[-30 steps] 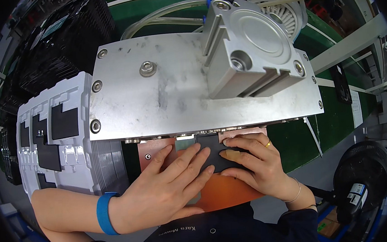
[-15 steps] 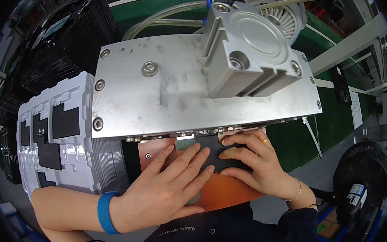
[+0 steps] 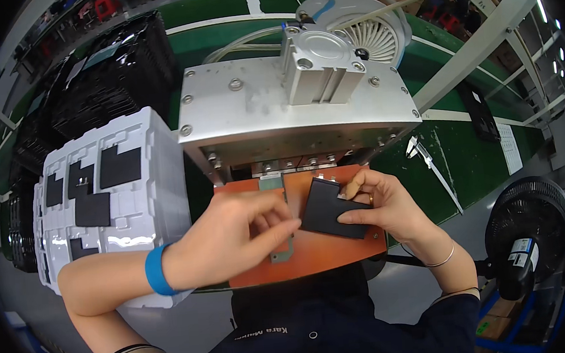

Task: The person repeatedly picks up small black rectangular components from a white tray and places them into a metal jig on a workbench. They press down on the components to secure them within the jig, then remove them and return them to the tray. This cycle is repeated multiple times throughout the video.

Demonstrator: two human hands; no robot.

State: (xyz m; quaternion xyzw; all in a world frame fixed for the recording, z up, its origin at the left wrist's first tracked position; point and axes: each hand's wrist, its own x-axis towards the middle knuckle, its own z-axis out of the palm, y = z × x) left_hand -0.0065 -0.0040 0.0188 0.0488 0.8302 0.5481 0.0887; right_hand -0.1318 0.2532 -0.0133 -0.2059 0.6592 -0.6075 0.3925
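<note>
A flat black rectangular plastic part (image 3: 328, 207) is pinched by the right hand (image 3: 384, 205) over the orange-brown fixture plate (image 3: 315, 250) beneath the grey metal press (image 3: 290, 109); its near corner is nipped by the left hand (image 3: 234, 237), apparently for alignment.

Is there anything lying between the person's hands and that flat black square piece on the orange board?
Nothing visible. The right hand already grips the flat black square part, thumb on its near edge and fingers at its far corner, above the orange-brown board. The left hand has fingertips at the part's left edge; whether they touch is unclear.
</note>
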